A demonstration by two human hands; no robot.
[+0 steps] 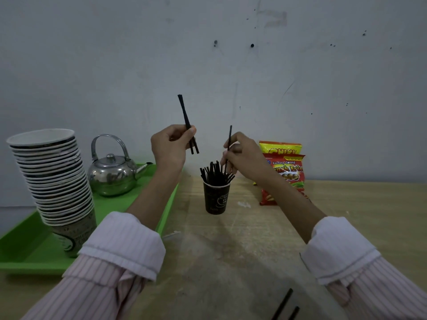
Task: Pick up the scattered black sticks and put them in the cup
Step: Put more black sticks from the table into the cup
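Note:
A dark paper cup [215, 199] stands on the wooden table [242, 250], filled with several black sticks [216, 173] that fan out above its rim. My left hand [169, 147] is raised to the left of the cup and grips a small bundle of black sticks [186, 118], held nearly upright. My right hand [240, 152] hovers just above the cup's right side and pinches a single black stick [229, 138], whose lower end dips among the sticks in the cup. Two loose black sticks [285, 306] lie at the table's near edge.
A green tray [25, 252] on the left carries a tall stack of paper cups [54, 181] and a steel kettle [113, 174]. Two snack bags [285, 167] stand behind and right of the cup. A grey wall closes the back.

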